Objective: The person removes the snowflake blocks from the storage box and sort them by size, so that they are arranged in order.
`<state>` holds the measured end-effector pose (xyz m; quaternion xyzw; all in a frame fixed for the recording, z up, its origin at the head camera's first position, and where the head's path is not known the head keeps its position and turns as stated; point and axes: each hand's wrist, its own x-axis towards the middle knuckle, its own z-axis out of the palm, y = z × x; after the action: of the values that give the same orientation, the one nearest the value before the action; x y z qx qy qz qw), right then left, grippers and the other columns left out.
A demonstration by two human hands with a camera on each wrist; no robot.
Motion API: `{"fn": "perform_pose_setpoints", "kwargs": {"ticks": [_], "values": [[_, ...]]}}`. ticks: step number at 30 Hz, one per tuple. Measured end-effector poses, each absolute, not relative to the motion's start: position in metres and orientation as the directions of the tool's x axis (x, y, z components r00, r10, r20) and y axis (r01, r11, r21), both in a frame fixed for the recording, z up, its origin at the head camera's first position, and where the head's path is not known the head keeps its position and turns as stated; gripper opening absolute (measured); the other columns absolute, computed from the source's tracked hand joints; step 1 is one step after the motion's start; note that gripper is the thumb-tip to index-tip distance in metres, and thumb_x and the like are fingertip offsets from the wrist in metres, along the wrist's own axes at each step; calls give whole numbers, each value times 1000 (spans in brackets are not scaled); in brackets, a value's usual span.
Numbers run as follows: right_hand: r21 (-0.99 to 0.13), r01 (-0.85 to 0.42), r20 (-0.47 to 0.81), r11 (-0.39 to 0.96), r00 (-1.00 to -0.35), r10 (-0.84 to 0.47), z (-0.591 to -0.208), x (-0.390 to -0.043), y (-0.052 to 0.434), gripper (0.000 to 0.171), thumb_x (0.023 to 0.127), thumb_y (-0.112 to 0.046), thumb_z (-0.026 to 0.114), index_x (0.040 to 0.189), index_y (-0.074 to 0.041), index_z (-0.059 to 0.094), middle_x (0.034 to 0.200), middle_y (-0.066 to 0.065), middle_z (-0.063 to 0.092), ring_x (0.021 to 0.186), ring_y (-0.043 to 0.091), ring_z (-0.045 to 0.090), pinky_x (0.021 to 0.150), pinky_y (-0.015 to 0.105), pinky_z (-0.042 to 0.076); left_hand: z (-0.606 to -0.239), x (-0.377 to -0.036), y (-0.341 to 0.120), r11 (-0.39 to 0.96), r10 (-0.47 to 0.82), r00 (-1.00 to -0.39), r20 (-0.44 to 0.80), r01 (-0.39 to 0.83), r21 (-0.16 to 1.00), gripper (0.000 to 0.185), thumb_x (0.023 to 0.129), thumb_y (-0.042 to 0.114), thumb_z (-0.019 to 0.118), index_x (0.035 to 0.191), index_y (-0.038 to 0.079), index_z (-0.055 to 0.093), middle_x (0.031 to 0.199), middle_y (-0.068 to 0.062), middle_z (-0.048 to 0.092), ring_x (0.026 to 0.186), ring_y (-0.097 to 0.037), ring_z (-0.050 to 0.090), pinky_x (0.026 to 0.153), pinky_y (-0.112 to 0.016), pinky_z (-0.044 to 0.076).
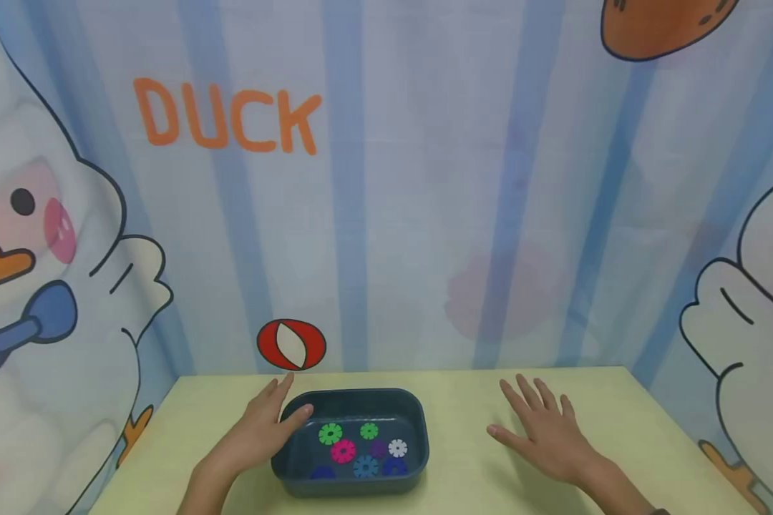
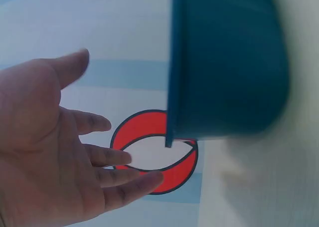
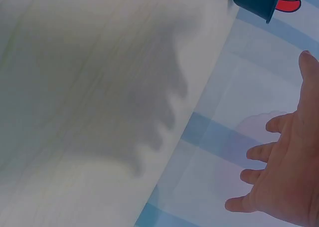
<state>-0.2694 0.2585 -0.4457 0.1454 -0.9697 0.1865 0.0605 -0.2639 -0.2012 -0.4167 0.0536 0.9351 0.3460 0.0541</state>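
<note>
Striped backdrop (image 1: 419, 179), pale yellow surface (image 1: 464, 429), dark blue tray (image 1: 351, 488)

Behind the surface before me, the backdrop carries pale blue and white vertical stripes. The tray rests on the surface, left of centre: a plain rectangular vessel with rounded corners and a thin rim. Its opening faces upward; its long axis runs left to right. Inside lie flat, notched discs: two green discs (image 1: 324, 432), one pink disc (image 1: 337, 452), one white disc (image 1: 392, 449), the others blue or purple. Readable writing: DUCK lettering (image 1: 214, 129) in orange capitals, upper left of the backdrop.

Left hand (image 1: 260, 433): at the tray's left end, fingers spread, gripping nothing; in the head view my thumb overlaps the rim. Right hand (image 1: 550, 438): above the surface, well right of the tray, fingers spread, gripping nothing.
</note>
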Motion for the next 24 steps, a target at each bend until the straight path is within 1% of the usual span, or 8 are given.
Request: {"fn": "perform_pose_setpoints", "kwargs": {"ticks": [4, 7, 13, 15, 18, 20, 22, 24], "values": [[-310, -348, 211, 885, -933, -292, -445, -274, 250, 81, 91, -71, 44, 154, -21, 33, 153, 15, 38, 140, 43, 31, 103, 76, 19, -423, -268, -210, 725, 85, -995, -46, 30, 688, 96, 90, 71, 47, 156, 7, 19, 159, -24, 20, 145, -48, 16, 109, -72, 23], [-327, -362, 186, 873, -930, -316, -449, -276, 241, 81, 90, -72, 43, 154, -24, 32, 147, 9, 47, 135, 37, 41, 102, 73, 27, -436, -270, -216, 719, 58, -997, -43, 11, 695, 92, 92, 66, 48, 154, 3, 23, 157, -27, 22, 143, -51, 17, 108, -73, 23], [-374, -340, 96, 863, -940, -328, -458, -274, 226, 83, 87, -76, 41, 154, -27, 31, 141, -4, 53, 130, 27, 47, 101, 68, 29, -454, -274, -222, 708, 68, -997, -39, 21, 705, 81, 96, 47, 57, 153, -1, 25, 154, -29, 28, 141, -51, 24, 107, -70, 29], [-376, -340, 99, 862, -940, -327, -457, -274, 222, 83, 88, -75, 42, 154, -27, 31, 139, -4, 55, 128, 26, 48, 100, 67, 30, -454, -275, -222, 715, 77, -996, -41, 27, 698, 79, 95, 40, 62, 152, -1, 26, 152, -30, 31, 136, -52, 32, 105, -67, 35], [-361, -353, 115, 863, -935, -335, -452, -277, 215, 83, 87, -76, 42, 154, -27, 33, 137, -2, 56, 125, 25, 49, 98, 62, 33, -451, -275, -223, 708, 77, -995, -55, 16, 706, 74, 93, 25, 67, 152, 0, 29, 148, -31, 36, 122, -47, 52, 95, -58, 50], [-341, -373, 130, 863, -928, -350, -448, -278, 210, 83, 87, -77, 41, 153, -27, 35, 135, 0, 57, 123, 25, 50, 96, 59, 35, -448, -274, -223, 684, 71, -994, -80, -10, 730, 71, 92, 17, 67, 151, 1, 31, 143, -32, 42, 106, -41, 63, 81, -49, 57], [-317, -395, 150, 862, -918, -366, -445, -280, 203, 83, 86, -78, 41, 152, -26, 37, 131, 0, 57, 119, 23, 51, 92, 55, 38, -445, -273, -223, 657, 62, -992, -112, -44, 752, 66, 92, 12, 67, 149, 1, 34, 135, -31, 50, 95, -32, 67, 70, -43, 60], [-291, -420, 175, 860, -907, -383, -443, -283, 197, 82, 86, -78, 41, 150, -26, 40, 127, -1, 58, 114, 21, 51, 87, 52, 38, -441, -273, -223, 637, 57, -989, -138, -71, 768, 62, 92, 9, 66, 146, -1, 38, 128, -29, 56, 89, -27, 68, 63, -38, 60]]}}
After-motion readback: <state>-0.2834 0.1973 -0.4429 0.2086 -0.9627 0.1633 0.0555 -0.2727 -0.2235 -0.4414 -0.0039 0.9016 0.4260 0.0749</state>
